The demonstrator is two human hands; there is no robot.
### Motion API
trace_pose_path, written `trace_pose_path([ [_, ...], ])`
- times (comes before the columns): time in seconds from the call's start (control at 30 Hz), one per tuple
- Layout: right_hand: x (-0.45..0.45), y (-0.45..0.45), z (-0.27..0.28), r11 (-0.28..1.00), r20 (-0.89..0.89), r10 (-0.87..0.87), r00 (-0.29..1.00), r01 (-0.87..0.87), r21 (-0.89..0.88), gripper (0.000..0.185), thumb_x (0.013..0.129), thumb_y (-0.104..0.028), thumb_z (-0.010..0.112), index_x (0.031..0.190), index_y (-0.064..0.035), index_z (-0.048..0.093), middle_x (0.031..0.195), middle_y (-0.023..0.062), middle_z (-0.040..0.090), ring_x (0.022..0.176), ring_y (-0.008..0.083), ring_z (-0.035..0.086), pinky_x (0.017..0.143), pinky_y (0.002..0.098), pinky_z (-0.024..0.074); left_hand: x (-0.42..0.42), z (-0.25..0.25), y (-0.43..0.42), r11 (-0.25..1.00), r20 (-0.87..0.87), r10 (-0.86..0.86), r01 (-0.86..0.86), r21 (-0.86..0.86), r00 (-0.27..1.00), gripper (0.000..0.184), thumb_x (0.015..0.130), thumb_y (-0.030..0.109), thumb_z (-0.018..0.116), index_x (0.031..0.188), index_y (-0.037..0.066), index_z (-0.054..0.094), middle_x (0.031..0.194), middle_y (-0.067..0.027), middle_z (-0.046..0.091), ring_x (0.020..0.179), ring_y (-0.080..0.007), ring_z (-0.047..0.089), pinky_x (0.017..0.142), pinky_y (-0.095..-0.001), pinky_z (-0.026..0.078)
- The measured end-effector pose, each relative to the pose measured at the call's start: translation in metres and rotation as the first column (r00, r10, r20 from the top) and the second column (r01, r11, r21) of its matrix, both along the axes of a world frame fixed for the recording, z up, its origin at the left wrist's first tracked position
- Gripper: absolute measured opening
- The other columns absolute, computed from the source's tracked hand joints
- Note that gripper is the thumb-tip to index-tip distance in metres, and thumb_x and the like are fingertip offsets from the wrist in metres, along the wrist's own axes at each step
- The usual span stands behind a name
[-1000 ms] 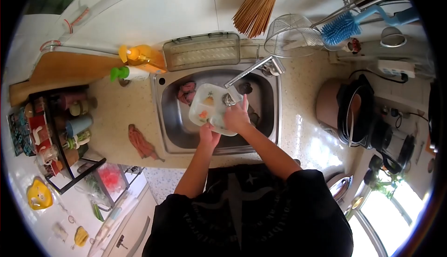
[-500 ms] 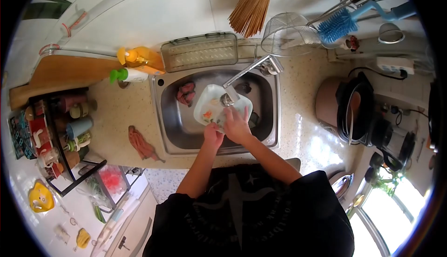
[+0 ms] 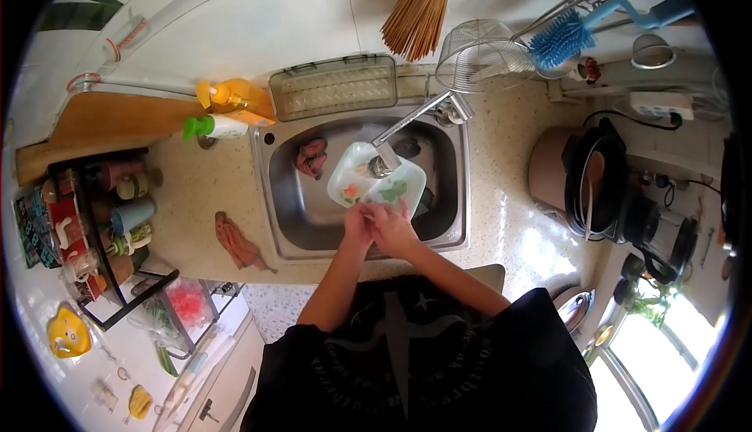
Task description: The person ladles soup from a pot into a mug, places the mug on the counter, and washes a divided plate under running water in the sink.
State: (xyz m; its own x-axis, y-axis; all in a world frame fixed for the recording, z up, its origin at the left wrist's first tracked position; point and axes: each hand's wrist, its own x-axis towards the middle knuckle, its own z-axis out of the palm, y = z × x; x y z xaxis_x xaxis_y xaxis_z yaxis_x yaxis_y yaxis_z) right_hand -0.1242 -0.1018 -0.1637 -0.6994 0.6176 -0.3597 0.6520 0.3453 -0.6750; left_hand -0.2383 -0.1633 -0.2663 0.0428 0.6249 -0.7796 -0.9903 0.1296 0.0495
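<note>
A pale divided plate (image 3: 407, 175) with coloured pictures on its surface is in the sink, beneath the faucet (image 3: 384, 162). My left hand (image 3: 359, 227) is closed at the plate's near edge, its fingertips partly hidden. Close against it, my right hand (image 3: 395, 231) has bent fingers on the same edge, some of them over the rim. The metal sink (image 3: 301, 232) surrounds the plate. A crumpled reddish cloth (image 3: 312, 158) lies in the basin to the left, and a dark drain piece (image 3: 408, 147) shows behind the plate.
Another reddish cloth (image 3: 238, 242) lies on the counter at left. Yellow and green-topped pump bottles (image 3: 239, 101) stand behind it, beside a clear lidded box (image 3: 335, 89). A wire strainer (image 3: 482, 56) and a blue brush (image 3: 562, 39) hang above. A pot (image 3: 558, 169) stands at right.
My right hand has drawn back from the inside of the plate to its near edge, next to my left hand. More of the plate's green picture shows now.
</note>
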Motion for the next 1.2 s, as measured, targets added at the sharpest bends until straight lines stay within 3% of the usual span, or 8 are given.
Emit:
trace_pose_path([
  [0.17,0.008,0.010,-0.001,0.990,0.064,0.002,0.998,0.007,-0.141,0.052,0.087,-0.019,0.063,0.138,-0.0135,0.050,0.129,0.0128,0.061,0.125,0.0337,0.055,0.118,0.0581,0.0217,0.011,0.018,0.010,0.987,-0.189,0.132,-0.147,-0.065,0.973,0.031,0.086,0.009,0.051,0.116,0.004,0.060,0.095,-0.0083,0.067,0.085,-0.0225,0.066,0.071,-0.0349,0.055],
  [0.23,0.012,0.012,-0.012,0.975,0.024,-0.096,0.995,0.099,-0.200,0.052,0.088,-0.021,0.066,0.137,-0.0124,0.051,0.131,0.0143,0.059,0.123,0.0346,0.056,0.116,0.0529,0.0280,0.011,0.031,0.014,0.990,-0.403,-0.098,0.047,-0.134,0.910,0.035,0.086,0.010,0.054,0.120,0.005,0.059,0.098,-0.0089,0.068,0.085,-0.0237,0.067,0.071,-0.0373,0.055],
  [0.37,0.005,0.016,-0.054,0.774,-0.185,-0.514,0.838,0.360,-0.521,0.055,0.089,-0.022,0.071,0.138,-0.0079,0.051,0.140,0.0151,0.055,0.128,0.0295,0.055,0.109,0.0409,0.0402,0.019,0.004,0.013,0.944,-0.876,-0.323,0.181,-0.275,0.359,0.042,0.088,0.016,0.063,0.128,0.006,0.057,0.107,-0.0138,0.071,0.090,-0.0310,0.070,0.074,-0.0434,0.055],
  [0.47,-0.020,0.031,-0.042,0.604,-0.163,-0.652,0.741,0.377,-0.702,0.042,0.094,-0.023,0.067,0.130,-0.0020,0.057,0.135,0.0129,0.061,0.120,0.0254,0.060,0.100,0.0378,0.0473,0.011,0.054,0.030,0.815,-0.857,-0.507,0.271,-0.511,-0.092,0.050,0.089,0.024,0.066,0.135,0.009,0.055,0.112,-0.0189,0.070,0.098,-0.0373,0.069,0.081,-0.0455,0.054],
  [0.53,-0.030,0.043,-0.033,0.692,-0.086,-0.552,0.829,0.398,-0.603,0.035,0.096,-0.022,0.065,0.124,-0.0003,0.061,0.124,0.0109,0.068,0.110,0.0250,0.065,0.093,0.0365,0.0508,0.009,0.068,0.039,0.768,-0.814,-0.575,0.291,-0.570,-0.076,0.054,0.089,0.028,0.067,0.138,0.013,0.054,0.117,-0.0206,0.068,0.107,-0.0406,0.065,0.088,-0.0455,0.053],
  [0.7,-0.033,0.059,-0.030,0.201,0.079,-0.825,0.560,0.420,-0.885,0.025,0.096,-0.012,0.059,0.116,0.0023,0.064,0.107,0.0106,0.070,0.096,0.0211,0.067,0.084,0.0337,0.0524,0.002,0.063,0.037,0.849,-0.834,-0.368,0.217,-0.482,-0.410,0.067,0.082,0.022,0.073,0.143,0.005,0.050,0.130,-0.0218,0.062,0.119,-0.0400,0.061,0.096,-0.0420,0.051],
  [0.9,-0.013,0.072,-0.087,-0.066,0.053,-0.952,0.301,-0.033,-0.997,0.029,0.102,-0.008,0.046,0.126,0.0014,0.058,0.123,0.0167,0.065,0.115,0.0328,0.063,0.106,0.0475,0.0471,-0.013,0.051,0.021,0.905,-0.884,-0.201,0.265,-0.332,-0.422,0.069,0.084,0.012,0.067,0.148,0.000,0.044,0.145,-0.0242,0.051,0.137,-0.0425,0.046,0.113,-0.0451,0.039],
  [1.2,-0.015,0.084,-0.073,-0.355,0.352,-0.934,0.055,-0.053,-0.934,0.043,0.109,-0.025,0.037,0.144,-0.0005,0.042,0.147,0.0174,0.050,0.140,0.0342,0.043,0.120,0.0521,0.0283,-0.049,0.045,0.013,0.926,-0.902,-0.250,0.187,-0.329,-0.353,0.055,0.096,0.012,0.057,0.149,0.002,0.044,0.155,-0.0260,0.039,0.144,-0.0426,0.037,0.118,-0.0437,0.031],
])
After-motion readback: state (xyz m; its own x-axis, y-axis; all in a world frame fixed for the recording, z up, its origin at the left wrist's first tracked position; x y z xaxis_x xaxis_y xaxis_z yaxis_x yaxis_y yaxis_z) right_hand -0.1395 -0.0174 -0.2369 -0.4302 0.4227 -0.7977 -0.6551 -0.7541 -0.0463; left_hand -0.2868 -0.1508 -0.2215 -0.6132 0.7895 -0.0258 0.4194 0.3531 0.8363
